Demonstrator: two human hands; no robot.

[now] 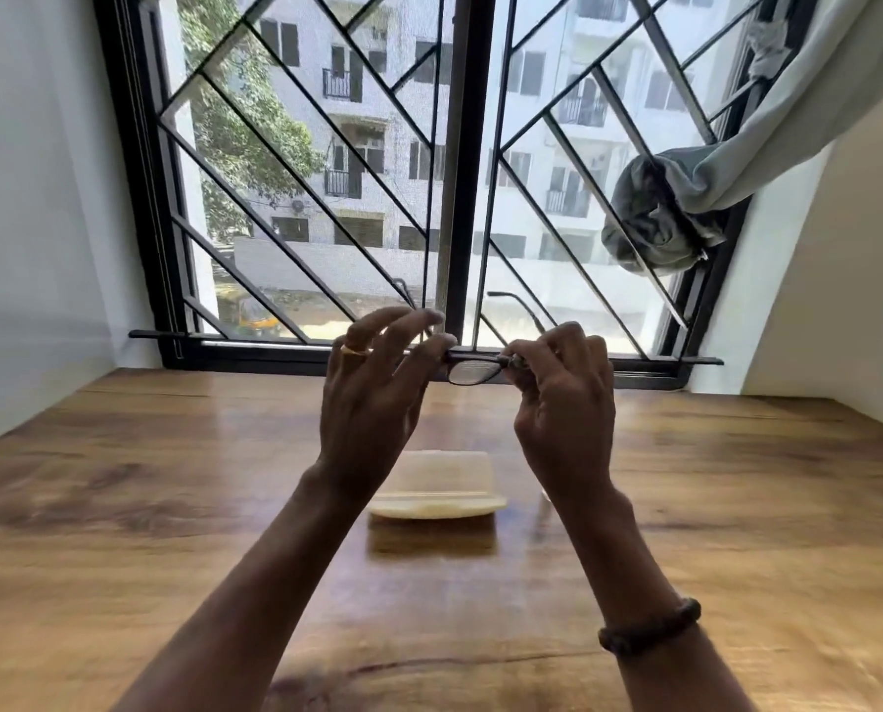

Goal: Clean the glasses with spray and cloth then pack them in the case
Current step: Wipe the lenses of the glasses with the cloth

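Observation:
Dark-framed glasses (472, 368) are held up in the air in front of the window, one lens showing between my hands and one temple arm sticking up and back. My right hand (565, 388) grips the frame at its right end with curled fingers. My left hand (377, 382) pinches the frame's left part between thumb and fingertips, the other fingers spread. Below them on the wooden table (172, 506) lies a pale cream glasses case (436, 485), standing open. No spray bottle or cloth is in view.
A barred window (439, 172) fills the wall behind the table. A grey curtain (686, 197) is knotted at the upper right. White walls close in the table on both sides.

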